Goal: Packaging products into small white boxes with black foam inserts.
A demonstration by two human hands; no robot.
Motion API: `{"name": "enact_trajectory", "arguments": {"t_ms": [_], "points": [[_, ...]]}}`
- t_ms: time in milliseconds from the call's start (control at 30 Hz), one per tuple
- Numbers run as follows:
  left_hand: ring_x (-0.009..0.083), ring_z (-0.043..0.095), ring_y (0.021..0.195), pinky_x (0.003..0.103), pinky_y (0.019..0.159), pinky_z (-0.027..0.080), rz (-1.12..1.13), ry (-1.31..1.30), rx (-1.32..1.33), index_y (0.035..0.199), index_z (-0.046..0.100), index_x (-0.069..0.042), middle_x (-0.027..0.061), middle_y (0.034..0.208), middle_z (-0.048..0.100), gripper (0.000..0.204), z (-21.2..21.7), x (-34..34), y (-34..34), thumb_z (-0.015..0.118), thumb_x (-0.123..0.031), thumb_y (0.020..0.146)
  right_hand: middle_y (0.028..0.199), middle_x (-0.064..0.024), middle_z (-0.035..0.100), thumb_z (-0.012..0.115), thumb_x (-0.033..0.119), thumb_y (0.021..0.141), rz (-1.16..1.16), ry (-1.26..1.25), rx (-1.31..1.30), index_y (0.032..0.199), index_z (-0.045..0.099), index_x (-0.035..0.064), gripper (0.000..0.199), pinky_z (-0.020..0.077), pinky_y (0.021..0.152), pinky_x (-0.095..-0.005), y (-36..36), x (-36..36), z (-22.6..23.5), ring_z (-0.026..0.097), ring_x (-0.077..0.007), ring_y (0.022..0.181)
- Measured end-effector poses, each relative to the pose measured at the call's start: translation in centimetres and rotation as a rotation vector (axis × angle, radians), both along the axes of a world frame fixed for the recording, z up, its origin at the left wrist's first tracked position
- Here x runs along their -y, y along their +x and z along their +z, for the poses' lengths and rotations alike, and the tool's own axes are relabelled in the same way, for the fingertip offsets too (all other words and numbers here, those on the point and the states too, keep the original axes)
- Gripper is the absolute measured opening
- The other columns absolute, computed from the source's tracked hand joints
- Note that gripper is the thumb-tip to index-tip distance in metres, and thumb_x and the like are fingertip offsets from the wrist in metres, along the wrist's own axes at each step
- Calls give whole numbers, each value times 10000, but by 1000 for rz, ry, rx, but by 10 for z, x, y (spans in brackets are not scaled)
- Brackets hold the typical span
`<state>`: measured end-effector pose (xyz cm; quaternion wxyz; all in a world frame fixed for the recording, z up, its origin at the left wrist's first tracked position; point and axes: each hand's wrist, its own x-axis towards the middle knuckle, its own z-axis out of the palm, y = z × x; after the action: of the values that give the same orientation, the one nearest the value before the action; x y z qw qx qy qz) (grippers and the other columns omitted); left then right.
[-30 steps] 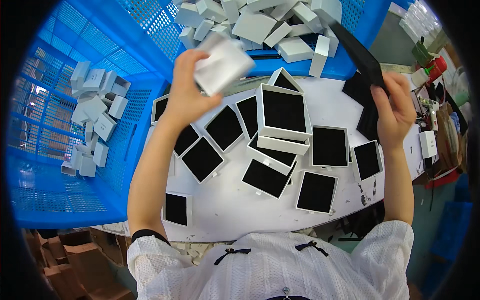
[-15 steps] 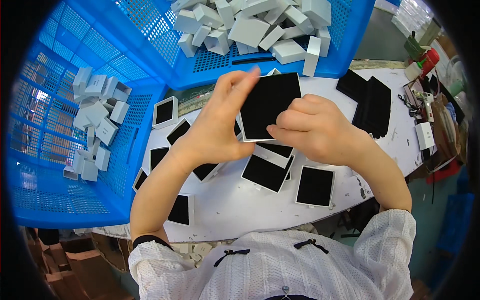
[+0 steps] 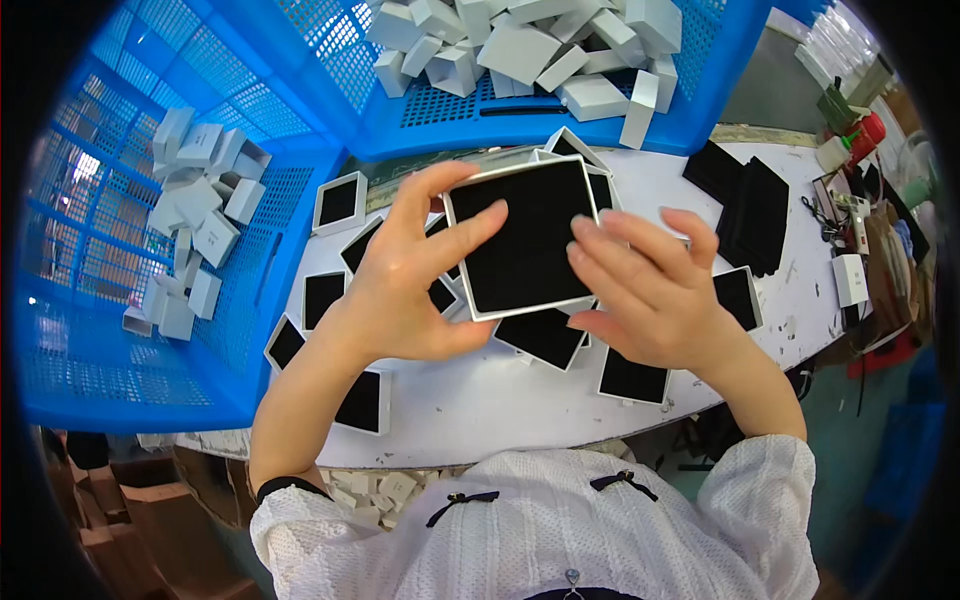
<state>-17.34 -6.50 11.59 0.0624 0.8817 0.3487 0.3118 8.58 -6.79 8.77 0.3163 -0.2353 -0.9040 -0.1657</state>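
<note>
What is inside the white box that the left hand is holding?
Inside the white box is a flat black insert. The left hand and right hand cover parts of it. Whatever lies beneath the insert cannot be seen.

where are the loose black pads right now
In the head view, the loose black pads lie on the right side of the white table, up and right from the right hand, left of a small white box.

Matt, felt-like black insert (image 3: 525,258)
</note>
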Motion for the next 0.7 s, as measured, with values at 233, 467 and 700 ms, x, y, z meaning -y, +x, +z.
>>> {"name": "enact_trajectory", "arguments": {"t_ms": [233, 467, 700], "points": [[368, 466, 1149, 400, 918, 404, 71, -71, 97, 1063, 680, -104, 232, 1276, 421, 602, -10, 46, -25, 746, -186, 470, 1121, -32, 595, 647, 308, 685, 82, 60, -136, 1000, 643, 83, 387, 286, 947, -436, -33, 19, -6, 494, -207, 1142], [380, 442, 1201, 424, 932, 395, 215, -280, 79, 1128, 639, -128, 236, 1309, 418, 636, -85, 156, -61, 781, -280, 528, 1064, -66, 618, 620, 166, 701, 379, -207, -4, 893, 664, 47, 231, 326, 929, -443, -70, 82, -71, 543, -224, 1085], [480, 83, 1350, 571, 1055, 133, 1021, -180, -23, 1375, 384, -108, 252, 1467, 128, 989, -148, 200, -130, 748, -587, 590, 983, -76, 615, 581, 129, 735, 75, -353, 82, 848, 650, 40, 159, 296, 978, -461, -84, 74, -126, 529, -229, 1091]]}}
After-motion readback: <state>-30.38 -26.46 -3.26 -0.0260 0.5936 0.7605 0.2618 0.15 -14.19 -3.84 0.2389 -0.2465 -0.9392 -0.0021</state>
